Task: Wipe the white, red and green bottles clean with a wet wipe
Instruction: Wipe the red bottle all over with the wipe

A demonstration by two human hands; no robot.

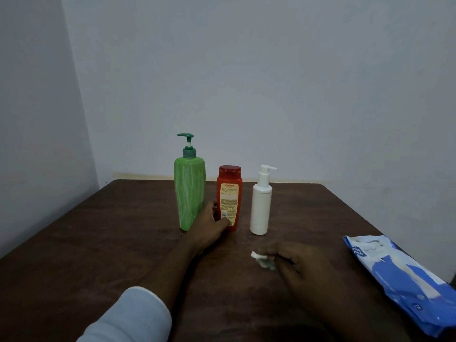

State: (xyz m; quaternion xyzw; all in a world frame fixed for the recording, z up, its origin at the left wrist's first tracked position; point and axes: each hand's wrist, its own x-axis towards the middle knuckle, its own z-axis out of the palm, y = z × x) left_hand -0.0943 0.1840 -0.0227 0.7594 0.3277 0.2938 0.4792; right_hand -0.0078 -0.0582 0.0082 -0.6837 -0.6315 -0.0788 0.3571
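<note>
Left hand (209,227) wraps low on red bottle (229,193), mid-row on surface (98,243), between green bottle (189,193) and white bottle (260,208). Right hand (301,265) pinches crumpled wet wipe (261,259), near front. Bottles likely light, smooth plastic, slippery once wet; grip at body, not pump. Red label reads "Karthika"; fine print illegible. Blue wipes pack (399,280) lettering partly readable.

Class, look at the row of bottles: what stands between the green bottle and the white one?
The red bottle stands between the green bottle and white bottle, the left hand holding its base; head view.
</note>
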